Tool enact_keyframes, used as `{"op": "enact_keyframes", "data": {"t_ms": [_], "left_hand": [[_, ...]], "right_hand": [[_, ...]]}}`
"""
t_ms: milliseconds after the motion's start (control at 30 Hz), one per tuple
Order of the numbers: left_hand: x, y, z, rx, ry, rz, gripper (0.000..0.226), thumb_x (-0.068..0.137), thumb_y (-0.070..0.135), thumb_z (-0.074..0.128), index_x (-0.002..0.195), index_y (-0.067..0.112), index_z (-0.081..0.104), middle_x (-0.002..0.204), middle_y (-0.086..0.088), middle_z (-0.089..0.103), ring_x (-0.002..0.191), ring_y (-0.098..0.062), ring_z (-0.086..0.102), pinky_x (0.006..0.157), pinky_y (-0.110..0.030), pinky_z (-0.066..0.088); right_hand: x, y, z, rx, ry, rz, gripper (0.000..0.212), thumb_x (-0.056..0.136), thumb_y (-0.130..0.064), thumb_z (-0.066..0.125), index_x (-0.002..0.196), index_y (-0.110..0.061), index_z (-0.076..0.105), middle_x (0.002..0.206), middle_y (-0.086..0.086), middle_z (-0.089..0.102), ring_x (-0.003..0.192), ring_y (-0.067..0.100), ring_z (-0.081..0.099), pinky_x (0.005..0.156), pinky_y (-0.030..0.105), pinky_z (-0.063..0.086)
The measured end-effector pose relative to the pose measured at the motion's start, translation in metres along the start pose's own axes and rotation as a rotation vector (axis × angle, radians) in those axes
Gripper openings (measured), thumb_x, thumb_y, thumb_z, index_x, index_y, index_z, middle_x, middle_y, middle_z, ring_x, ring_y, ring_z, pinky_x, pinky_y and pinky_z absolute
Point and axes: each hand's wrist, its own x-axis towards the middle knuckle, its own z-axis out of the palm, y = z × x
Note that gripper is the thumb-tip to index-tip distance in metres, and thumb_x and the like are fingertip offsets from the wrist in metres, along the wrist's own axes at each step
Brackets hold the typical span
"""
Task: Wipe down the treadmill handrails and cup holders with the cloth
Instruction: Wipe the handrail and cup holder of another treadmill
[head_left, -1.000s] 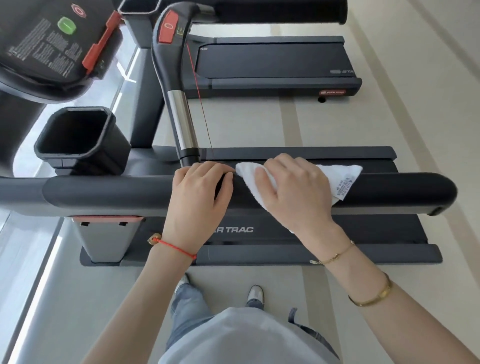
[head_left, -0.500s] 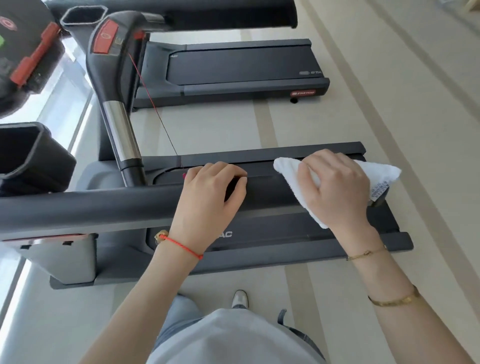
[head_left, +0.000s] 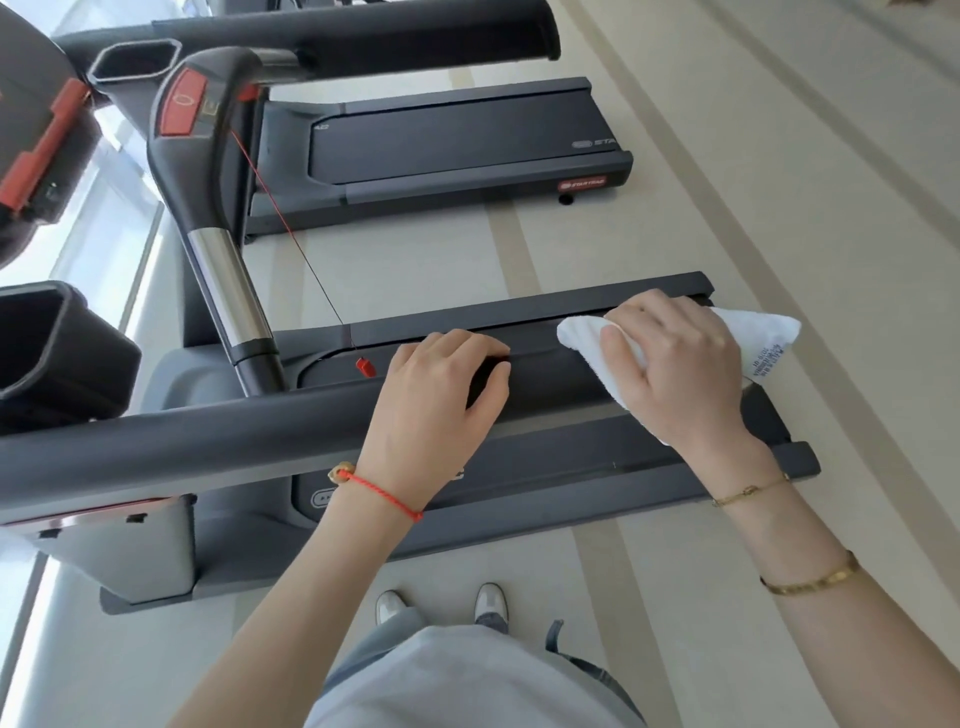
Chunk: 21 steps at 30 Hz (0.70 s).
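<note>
While both hands sit on the near handrail (head_left: 218, 441), each line below places things relative to that dark padded bar.

Right hand: the right hand (head_left: 680, 369) lies over the far end of the handrail, fingers curled down onto the cloth (head_left: 758, 338) and pressing it against the bar.
Cloth: white and bunched, it wraps the rail's end; one corner sticks out past the fingers beyond the tip of the rail, with a small printed label on it, and another fold shows on the side toward the left hand.
Left hand: the left hand (head_left: 436, 400) grips the handrail near its middle, fingers curled over the top and thumb toward the cloth; there is nothing else in it. It is near the right hand but not touching it.
Wrists: a red string bracelet (head_left: 384, 493) on the left; a thin gold chain (head_left: 748, 488) and a gold bangle (head_left: 810, 582) on the right arm.
Cup holder: a black cup holder (head_left: 57, 353) stands just beyond the handrail's other end, at the picture's left edge.
Upright grip: a grip with a chrome section (head_left: 223, 291) rises from behind the handrail, topped by a red button (head_left: 182, 104); a thin red cord runs from it down to a red clip (head_left: 365, 367) beside the left hand.
Belt: the treadmill deck (head_left: 571, 467) lies under the handrail.
Second treadmill: another treadmill (head_left: 457, 140) stands well beyond the handrail, on the pale floor (head_left: 779, 182).
Shoes: two pale shoes (head_left: 441, 603) stand on the floor on the near side of the rail.
</note>
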Motion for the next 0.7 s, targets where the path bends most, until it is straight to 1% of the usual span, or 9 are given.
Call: {"op": "enact_keyframes", "data": {"t_ms": [100, 233, 433, 533, 633, 700], "left_hand": [[-0.007, -0.011, -0.007, -0.007, 0.017, -0.022, 0.018, 0.097, 0.022, 0.056, 0.106, 0.016, 0.07, 0.102, 0.006, 0.07, 0.094, -0.018, 0.062, 0.09, -0.038, 0.044], [-0.018, -0.026, -0.018, -0.008, 0.034, -0.054, 0.019, 0.097, 0.021, 0.056, 0.107, 0.017, 0.071, 0.102, 0.006, 0.07, 0.093, -0.018, 0.062, 0.09, -0.041, 0.045], [-0.039, -0.056, -0.043, 0.007, 0.067, -0.065, 0.018, 0.096, 0.018, 0.058, 0.108, 0.013, 0.071, 0.101, 0.003, 0.07, 0.089, -0.022, 0.062, 0.088, -0.044, 0.046], [-0.051, -0.076, -0.059, 0.023, 0.091, -0.083, 0.016, 0.095, 0.016, 0.058, 0.105, 0.012, 0.07, 0.098, 0.003, 0.069, 0.088, -0.022, 0.061, 0.087, -0.044, 0.046], [-0.065, -0.102, -0.08, 0.028, 0.099, -0.094, 0.013, 0.093, 0.011, 0.056, 0.097, 0.011, 0.068, 0.091, 0.004, 0.067, 0.079, -0.019, 0.055, 0.083, -0.044, 0.047], [-0.075, -0.121, -0.095, 0.038, 0.101, -0.098, 0.01, 0.091, 0.01, 0.057, 0.094, 0.01, 0.067, 0.09, 0.003, 0.066, 0.079, -0.017, 0.053, 0.082, -0.044, 0.048]], "right_hand": [[0.001, -0.018, -0.001, 0.019, -0.05, -0.017, 0.033, 0.098, -0.032, 0.041, 0.09, -0.015, 0.069, 0.09, 0.002, 0.064, 0.072, 0.026, 0.051, 0.068, 0.035, 0.04], [0.003, -0.062, 0.007, 0.044, -0.106, -0.08, 0.033, 0.098, -0.035, 0.041, 0.096, -0.015, 0.068, 0.094, 0.002, 0.064, 0.075, 0.024, 0.053, 0.071, 0.036, 0.042], [0.006, -0.123, 0.022, 0.095, -0.108, -0.141, 0.037, 0.101, -0.037, 0.036, 0.099, -0.016, 0.066, 0.099, -0.002, 0.064, 0.078, 0.023, 0.054, 0.072, 0.035, 0.044], [0.007, -0.156, 0.031, 0.106, -0.099, -0.176, 0.035, 0.102, -0.036, 0.036, 0.101, -0.015, 0.065, 0.103, -0.003, 0.064, 0.081, 0.023, 0.055, 0.073, 0.035, 0.045], [0.007, -0.194, 0.041, 0.111, -0.11, -0.214, 0.037, 0.103, -0.038, 0.034, 0.106, -0.015, 0.063, 0.107, -0.003, 0.063, 0.085, 0.023, 0.056, 0.075, 0.038, 0.046], [0.007, -0.221, 0.048, 0.12, -0.114, -0.235, 0.037, 0.104, -0.039, 0.034, 0.11, -0.016, 0.063, 0.111, -0.002, 0.062, 0.088, 0.023, 0.056, 0.076, 0.038, 0.047]]}}
